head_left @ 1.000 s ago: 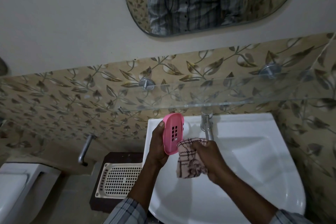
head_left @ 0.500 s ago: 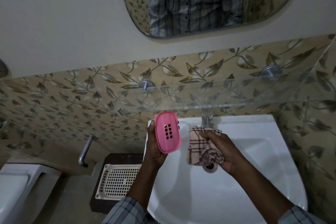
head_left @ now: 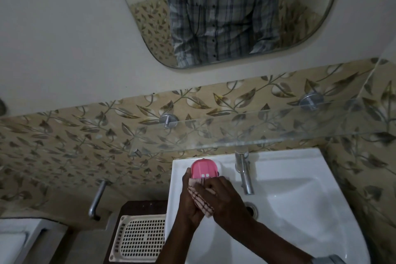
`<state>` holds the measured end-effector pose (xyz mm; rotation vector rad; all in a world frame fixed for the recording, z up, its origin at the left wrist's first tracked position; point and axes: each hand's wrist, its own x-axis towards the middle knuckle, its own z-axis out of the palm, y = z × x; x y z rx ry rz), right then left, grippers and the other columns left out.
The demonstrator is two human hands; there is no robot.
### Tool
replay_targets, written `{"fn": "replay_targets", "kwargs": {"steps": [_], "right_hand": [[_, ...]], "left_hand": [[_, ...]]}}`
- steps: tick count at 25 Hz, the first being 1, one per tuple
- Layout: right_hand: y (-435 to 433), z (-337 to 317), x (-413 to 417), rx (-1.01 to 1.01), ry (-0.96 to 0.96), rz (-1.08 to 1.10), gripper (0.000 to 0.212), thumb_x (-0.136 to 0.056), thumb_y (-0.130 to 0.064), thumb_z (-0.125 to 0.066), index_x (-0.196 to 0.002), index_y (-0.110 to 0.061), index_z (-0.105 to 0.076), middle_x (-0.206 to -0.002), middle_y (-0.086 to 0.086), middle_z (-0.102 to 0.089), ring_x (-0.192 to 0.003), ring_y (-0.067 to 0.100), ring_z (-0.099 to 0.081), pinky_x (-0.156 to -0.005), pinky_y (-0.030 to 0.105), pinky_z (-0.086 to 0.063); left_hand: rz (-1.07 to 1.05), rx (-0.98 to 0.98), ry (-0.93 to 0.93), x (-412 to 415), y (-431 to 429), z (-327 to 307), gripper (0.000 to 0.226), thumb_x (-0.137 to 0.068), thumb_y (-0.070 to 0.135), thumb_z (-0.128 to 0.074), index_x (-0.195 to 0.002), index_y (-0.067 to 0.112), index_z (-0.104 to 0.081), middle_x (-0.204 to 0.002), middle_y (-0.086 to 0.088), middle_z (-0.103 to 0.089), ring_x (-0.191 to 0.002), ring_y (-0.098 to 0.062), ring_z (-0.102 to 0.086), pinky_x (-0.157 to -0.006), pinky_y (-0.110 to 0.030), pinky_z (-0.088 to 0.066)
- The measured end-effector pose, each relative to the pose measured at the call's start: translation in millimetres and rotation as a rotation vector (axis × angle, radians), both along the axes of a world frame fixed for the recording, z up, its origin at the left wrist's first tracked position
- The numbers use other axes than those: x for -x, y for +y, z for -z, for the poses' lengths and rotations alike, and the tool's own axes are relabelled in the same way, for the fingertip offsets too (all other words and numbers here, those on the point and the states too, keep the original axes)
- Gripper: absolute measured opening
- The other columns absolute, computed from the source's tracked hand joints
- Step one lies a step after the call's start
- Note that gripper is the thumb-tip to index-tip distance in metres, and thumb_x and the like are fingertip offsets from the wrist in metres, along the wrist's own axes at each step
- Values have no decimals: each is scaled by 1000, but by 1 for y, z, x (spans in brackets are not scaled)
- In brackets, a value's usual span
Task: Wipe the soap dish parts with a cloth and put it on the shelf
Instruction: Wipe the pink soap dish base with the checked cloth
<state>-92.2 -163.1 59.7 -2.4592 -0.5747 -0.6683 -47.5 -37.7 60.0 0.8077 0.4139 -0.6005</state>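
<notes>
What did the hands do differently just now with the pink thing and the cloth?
The right hand brought the checked cloth left onto the pink soap dish part, covering its lower half. The left hand kept holding the dish part over the sink. The glass shelf has nothing on it, as before.

No text, label, brand, number or sign can be read anywhere in the head view.
</notes>
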Motion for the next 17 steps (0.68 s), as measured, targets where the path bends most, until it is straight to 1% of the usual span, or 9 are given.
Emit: {"fn": "replay_targets", "kwargs": {"steps": [2,4,6,7,9,10,12,14,17], "right_hand": [[10,-15,-13,-74,36,178,51,-76,-5,-75,-126,-13,-67,-104,11,-69,-91,31,-65,-72,39,-59],[17,-32,-24,-129,194,303,61,-67,-9,-86,-125,-12,-67,-102,12,-68,-89,31,-66,-64,38,-60],[19,-41,-25,-51,338,441,65,-64,-12,-88,-124,-9,-66,-100,13,-66,-87,30,-67,-61,36,-59],[20,-42,-25,-2,420,489,58,-72,-14,-83,-127,-9,-64,-103,13,-65,-89,28,-67,-66,35,-59],[19,-35,-20,10,618,489,39,-92,-20,-63,-129,-12,-58,-114,10,-62,-101,25,-65,-82,30,-54],[17,-33,-14,-30,697,444,30,-95,-22,-58,-124,-12,-60,-116,9,-64,-102,23,-65,-83,27,-51],[8,-33,-1,-123,840,334,15,-94,-21,-58,-103,-11,-65,-107,9,-70,-96,22,-68,-72,23,-48],[-10,-38,-1,-213,827,329,8,-92,-17,-59,-91,-11,-65,-100,11,-72,-93,24,-69,-69,22,-47],[-22,-41,-26,-372,583,334,26,-92,-6,-58,-113,-13,-72,-105,10,-70,-99,24,-65,-84,32,-53]], "left_hand": [[-61,101,-45,3,-5,2,56,-72,42,-83,-112,5,-70,-104,-14,-72,-98,-25,-71,-96,-35,-54],[-139,79,-60,3,-4,8,64,-80,46,-70,-129,6,-62,-121,-20,-67,-112,-33,-65,-101,-46,-50],[-160,38,-57,0,-5,9,65,-87,51,-53,-133,6,-57,-123,-23,-66,-109,-37,-67,-88,-49,-58],[-152,29,-57,0,-7,11,66,-88,52,-51,-133,4,-57,-123,-25,-66,-108,-37,-68,-83,-48,-60],[-127,-45,-50,4,-10,17,69,-87,53,-51,-134,3,-57,-122,-26,-66,-107,-38,-68,-83,-48,-59],[-134,-84,-45,6,-10,21,72,-85,53,-52,-136,2,-54,-118,-26,-66,-104,-38,-67,-86,-49,-58],[-167,-137,-45,6,-3,26,78,-83,54,-51,-141,1,-49,-111,-24,-64,-98,-36,-64,-91,-49,-52],[-141,-168,-58,-2,2,24,80,-83,55,-50,-141,1,-48,-112,-22,-64,-98,-34,-62,-95,-49,-47],[-66,-137,-67,-7,-2,13,78,-75,58,-64,-132,5,-58,-108,-19,-70,-94,-31,-67,-88,-47,-53]]}}
